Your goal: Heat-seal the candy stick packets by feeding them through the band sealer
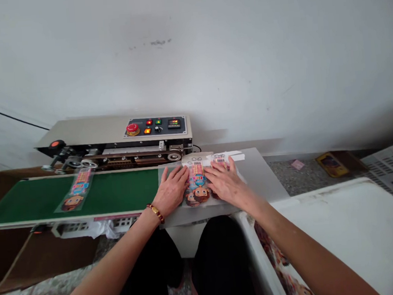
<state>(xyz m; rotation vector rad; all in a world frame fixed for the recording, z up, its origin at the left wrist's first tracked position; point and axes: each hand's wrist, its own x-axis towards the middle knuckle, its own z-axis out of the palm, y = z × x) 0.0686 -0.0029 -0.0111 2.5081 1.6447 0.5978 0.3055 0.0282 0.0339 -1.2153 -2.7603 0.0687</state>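
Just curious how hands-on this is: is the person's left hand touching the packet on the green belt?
Apart. The head view shows a bare stretch of green belt between the left hand and that packet.

Your left hand (171,188), palm down, spreads near the left edge of the grey board (261,178), your right hand (228,186) farther in, likewise; both forearms (124,264) slant inward.
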